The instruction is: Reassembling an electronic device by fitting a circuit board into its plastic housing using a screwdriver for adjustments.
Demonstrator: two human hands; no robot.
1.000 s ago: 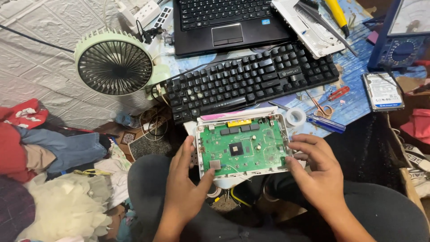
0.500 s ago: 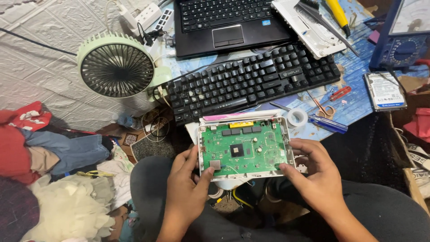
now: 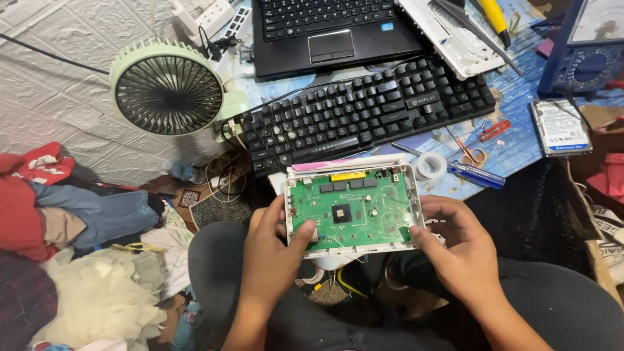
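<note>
Gripping an opened white plastic case with green circuit board [image 3: 351, 207], left hand [image 3: 273, 250] pinches its left edge, thumb on the board. Right hand [image 3: 458, 247] clasps the right edge, fingers probably curled beneath, below the black keyboard [image 3: 364, 110] at the desk's near edge.

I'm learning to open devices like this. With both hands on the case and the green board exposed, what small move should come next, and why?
Probably lift the green circuit board out by its edge. It sits bare in the white case, the left hand has its thumb on the board's lower left corner, and the right hand steadies the right side.

Even indoor light, sharp, soft shadows
</note>
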